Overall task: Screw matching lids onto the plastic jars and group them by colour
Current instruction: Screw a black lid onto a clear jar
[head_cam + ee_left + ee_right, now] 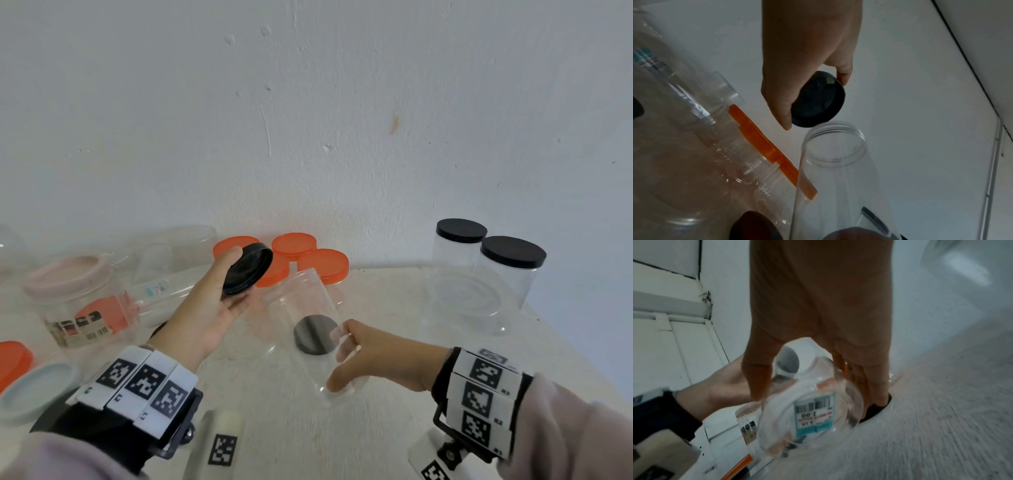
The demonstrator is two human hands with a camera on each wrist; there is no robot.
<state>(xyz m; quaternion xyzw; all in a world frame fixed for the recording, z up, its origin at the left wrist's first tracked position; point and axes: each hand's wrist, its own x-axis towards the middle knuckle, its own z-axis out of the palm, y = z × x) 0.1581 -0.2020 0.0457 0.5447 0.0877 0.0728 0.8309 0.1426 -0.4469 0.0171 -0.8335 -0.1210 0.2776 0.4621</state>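
My left hand (pixel 209 308) grips the black lid (pixel 247 270) just above the tilted clear jar (pixel 308 329) my right hand (pixel 373 356) grasps; seated askew, I'd likely cross-thread it.

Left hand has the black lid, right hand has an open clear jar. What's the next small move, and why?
Probably bring the black lid over the jar mouth and set it flat, ready to twist. The left hand holds the lid tilted, just beside the open threaded mouth and not yet touching it. The right hand grips the jar near its base, tilted toward the lid.
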